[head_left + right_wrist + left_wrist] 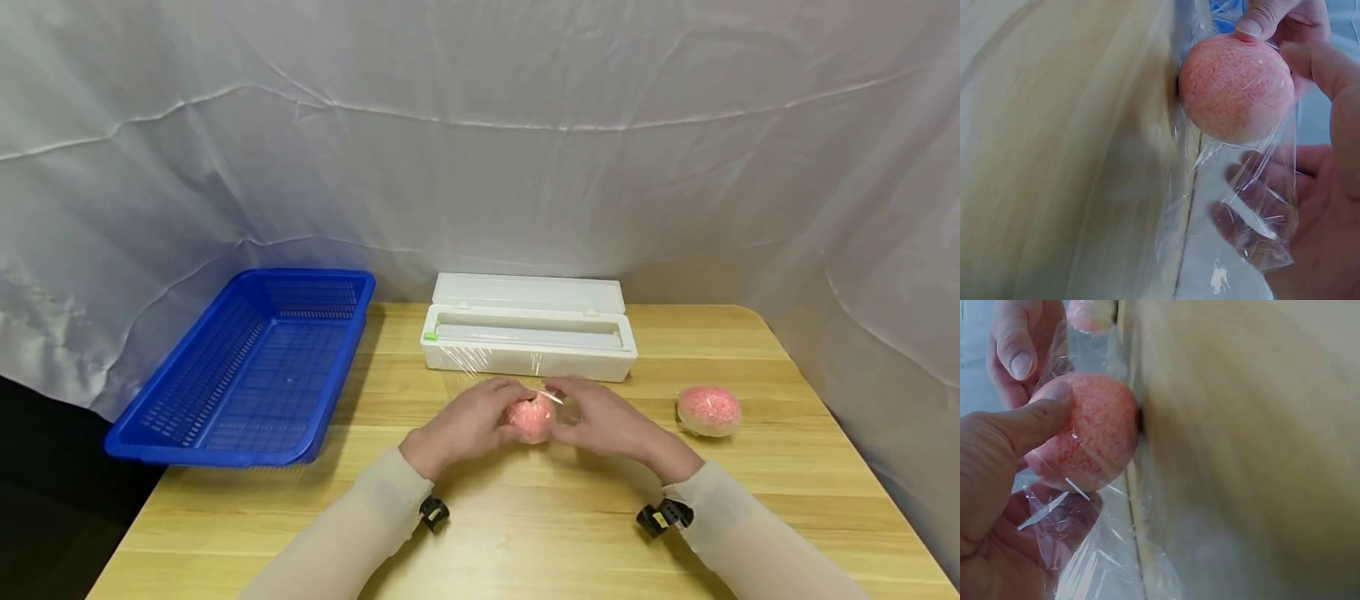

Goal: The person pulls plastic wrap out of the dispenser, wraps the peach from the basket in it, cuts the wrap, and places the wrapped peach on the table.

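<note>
A round pink speckled apple [531, 418] is held just above the table, with clear plastic wrap [1254, 206] clinging to it and hanging in folds. My left hand [480, 417] grips the apple from the left, its thumb pressed on the pink skin in the left wrist view. At the apple's right is my right hand [600, 421]; its thumb is close to the fruit, its fingers spread apart from the thumb behind the draped film. Beyond both hands stands an open white wrap dispenser [528, 360], film trailing down its front.
To the left is a blue plastic basket [341, 367]. A second pink fruit [708, 410], covered in shiny film, lies on the right of the wooden table [810, 500]. Grey cloth [480, 192] hangs behind the table and at its sides.
</note>
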Demonstrator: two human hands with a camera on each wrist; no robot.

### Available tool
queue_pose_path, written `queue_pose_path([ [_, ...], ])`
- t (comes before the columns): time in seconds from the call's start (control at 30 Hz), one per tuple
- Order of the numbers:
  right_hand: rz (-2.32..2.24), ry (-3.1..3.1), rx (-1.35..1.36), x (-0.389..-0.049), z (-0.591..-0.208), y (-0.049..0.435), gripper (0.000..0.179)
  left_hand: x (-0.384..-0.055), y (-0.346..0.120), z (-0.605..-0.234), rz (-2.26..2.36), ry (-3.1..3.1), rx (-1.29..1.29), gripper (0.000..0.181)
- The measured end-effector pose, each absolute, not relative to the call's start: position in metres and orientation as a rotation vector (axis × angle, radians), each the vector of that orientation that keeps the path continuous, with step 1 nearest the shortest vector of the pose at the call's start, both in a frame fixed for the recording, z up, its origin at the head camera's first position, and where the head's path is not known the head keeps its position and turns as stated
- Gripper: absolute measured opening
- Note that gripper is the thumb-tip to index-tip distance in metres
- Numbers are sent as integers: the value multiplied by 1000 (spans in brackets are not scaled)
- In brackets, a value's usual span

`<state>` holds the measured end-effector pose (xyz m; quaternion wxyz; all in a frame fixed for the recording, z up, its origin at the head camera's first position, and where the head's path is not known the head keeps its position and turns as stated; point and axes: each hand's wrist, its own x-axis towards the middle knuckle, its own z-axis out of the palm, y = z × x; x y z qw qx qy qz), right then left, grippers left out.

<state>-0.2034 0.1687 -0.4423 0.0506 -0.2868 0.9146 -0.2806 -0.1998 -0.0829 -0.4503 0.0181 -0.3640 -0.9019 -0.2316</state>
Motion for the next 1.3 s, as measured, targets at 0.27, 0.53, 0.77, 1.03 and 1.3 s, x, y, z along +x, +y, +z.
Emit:
queue_pose_path([
  [0.27, -829, 3114, -1204, -189, -441, 162, 46, -220, -82, -438, -990, -2983, -1111, 53],
  [0.53, -506, 3168, -1217, -182, -456, 144, 73, -236, -81, -431, -1183, -3047, -1124, 47],
  [0.77, -460, 3228, -1216, -193, -466, 137, 82, -242, -79, -434, -1251, -3068, -1018, 46],
  [1.03, -379, 3267, -1326, -210, -472, 136, 68, -236, -77, -437, -1083, -2999, -1015, 42],
  [1.3, -421, 3198, -1366, -222, -465, 140, 70, -220, -72, -447, -388, -2819, -1023, 80],
])
